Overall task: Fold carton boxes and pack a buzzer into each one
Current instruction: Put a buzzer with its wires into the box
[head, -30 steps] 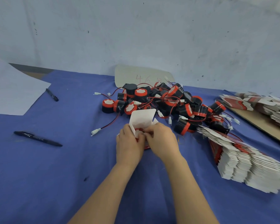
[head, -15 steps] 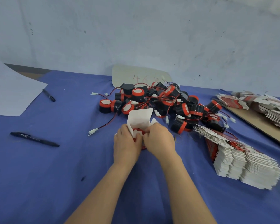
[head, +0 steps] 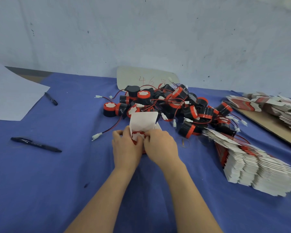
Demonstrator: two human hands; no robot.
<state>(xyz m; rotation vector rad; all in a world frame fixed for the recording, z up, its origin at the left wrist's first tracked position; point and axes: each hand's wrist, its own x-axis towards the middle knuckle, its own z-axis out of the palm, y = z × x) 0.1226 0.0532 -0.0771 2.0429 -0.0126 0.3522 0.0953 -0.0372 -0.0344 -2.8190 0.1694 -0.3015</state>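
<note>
Matt blue cloth (head: pixel 40 190) covers table; white matt card carton (head: pixel 144 121); glossy black-red plastic buzzers (head: pixel 175 105); rough scuffed wall (head: pixel 141 31).

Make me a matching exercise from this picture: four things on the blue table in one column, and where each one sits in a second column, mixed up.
Things:
1. buzzer pile
2. flat carton stack
3. white paper sheet
4. open carton

Places:
A. far left of the table
B. between both hands, a buzzer in its mouth
C. middle of the table, near the wall
D. right of the hands, fanned out

Pairs: 1-C, 2-D, 3-A, 4-B
</note>
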